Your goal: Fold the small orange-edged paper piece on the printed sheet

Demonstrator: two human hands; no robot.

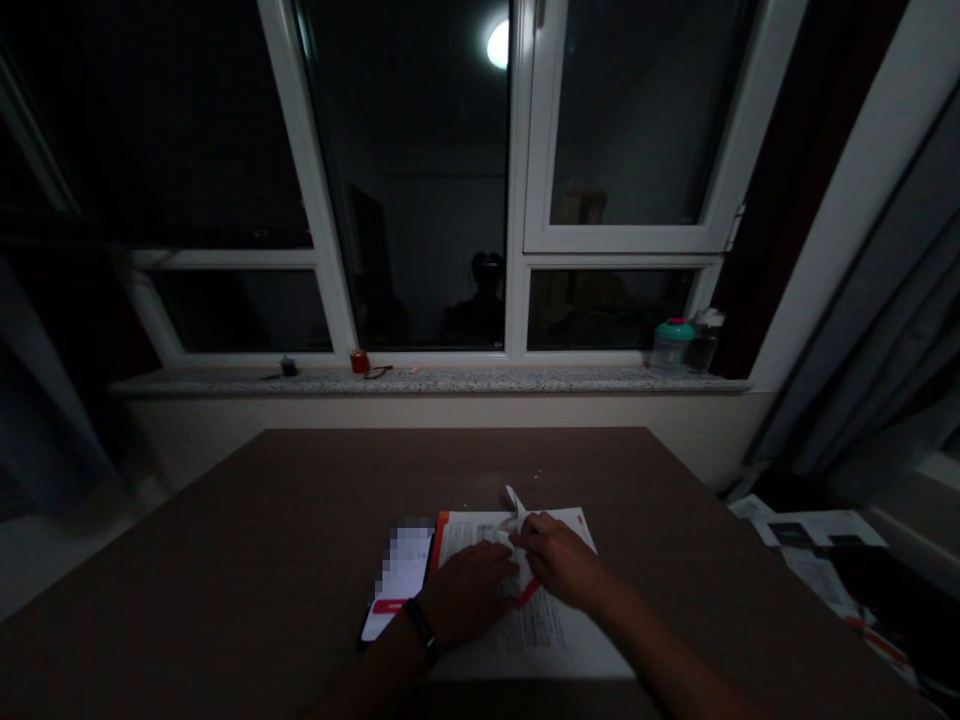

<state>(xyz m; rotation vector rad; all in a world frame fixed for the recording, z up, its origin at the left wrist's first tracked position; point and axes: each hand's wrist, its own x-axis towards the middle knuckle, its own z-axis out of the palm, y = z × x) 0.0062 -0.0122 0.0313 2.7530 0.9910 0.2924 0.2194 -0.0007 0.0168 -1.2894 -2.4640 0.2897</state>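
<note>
A white printed sheet (pixel 532 640) lies on the table in front of me. On it is a folded piece of white paper (pixel 514 500) with one corner sticking up and an orange-red edge near its lower side. My right hand (pixel 559 555) pinches this folded paper, fingers closed on it. My left hand (pixel 472 590), with a black band on its wrist, rests on the sheet just left of the fold, fingers stretched toward it and thumb apart. A phone (pixel 401 575) with a lit screen lies left of the sheet, partly behind my left wrist.
The brown table (pixel 225 580) reaches to the wall below a window. On the stone sill (pixel 465 380) stand a small red spool-like object (pixel 359 361), a small dark object (pixel 289 367) and a clear bottle with a teal lid (pixel 673 345). Papers (pixel 814 570) lie beyond the table's right edge.
</note>
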